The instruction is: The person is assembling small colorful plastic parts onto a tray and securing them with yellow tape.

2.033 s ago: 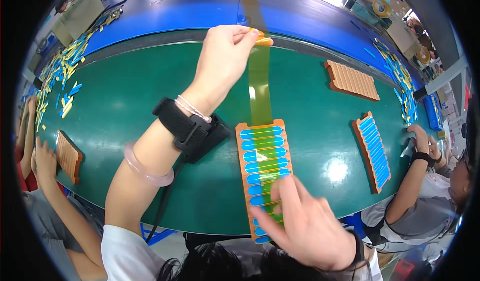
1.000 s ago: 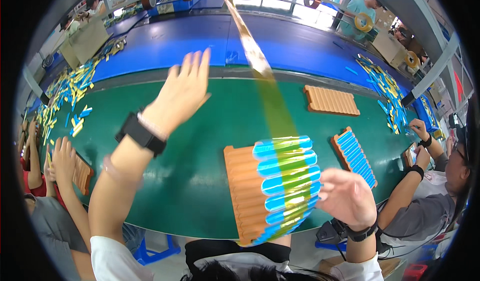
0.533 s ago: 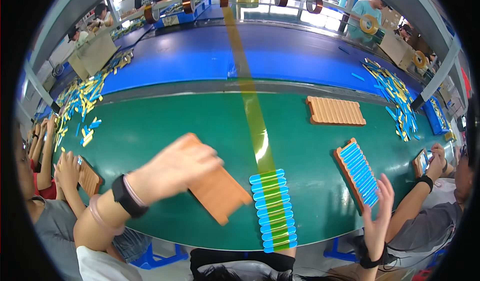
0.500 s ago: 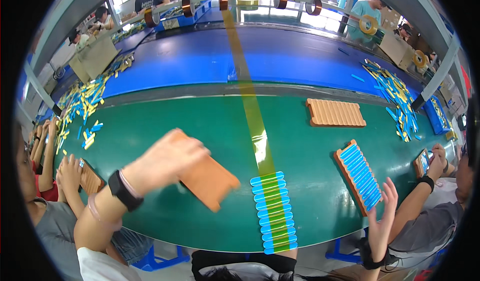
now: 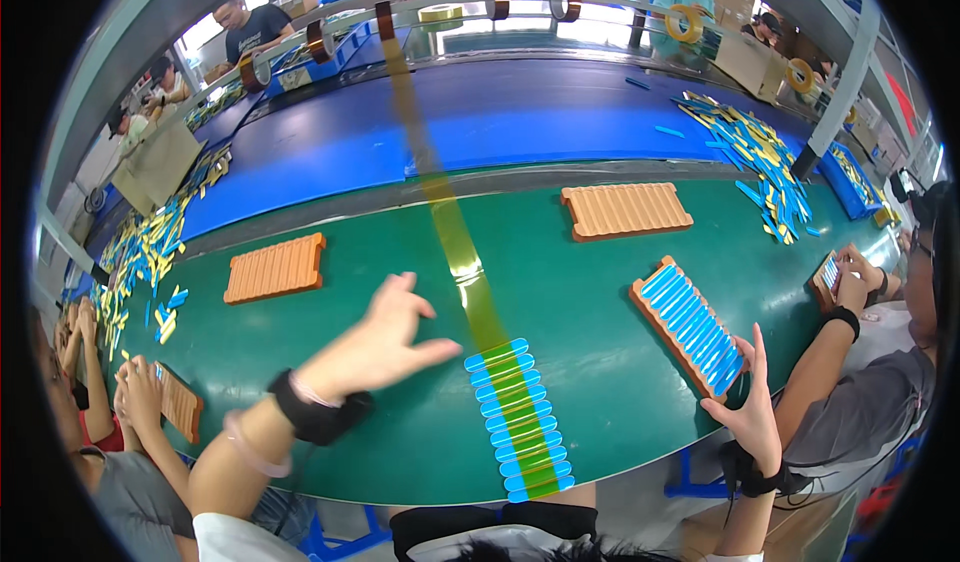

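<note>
My left hand [image 5: 375, 342] is over the green table, empty, with thumb and fingers apart. To its right lies a row of blue strips [image 5: 552, 424], side by side, with a yellow-green translucent tape [image 5: 462, 262] running across their middles. My right hand [image 5: 748, 412] is at the near end of an orange-brown grooved tray [image 5: 648, 302], thumb at one corner and fingers on the other side. Blue strips [image 5: 690, 312] fill that tray's grooves. A second grooved tray [image 5: 275, 268], without strips, rests beyond my left hand. Another bare tray [image 5: 628, 210] lies farther back.
Loose blue and yellow strips are piled at the left [image 5: 150, 247] and right [image 5: 765, 157]. Tape rolls [image 5: 497, 2] hang on a rail [image 5: 430, 2] above the blue mat [image 5: 500, 112]. Co-workers' hands hold trays at the far left [image 5: 140, 392] and right [image 5: 855, 277].
My left hand has let go of the tray it held, which now lies at the back left, and is empty. My right hand has come onto the filled tray's near end. The whole view has shifted.
</note>
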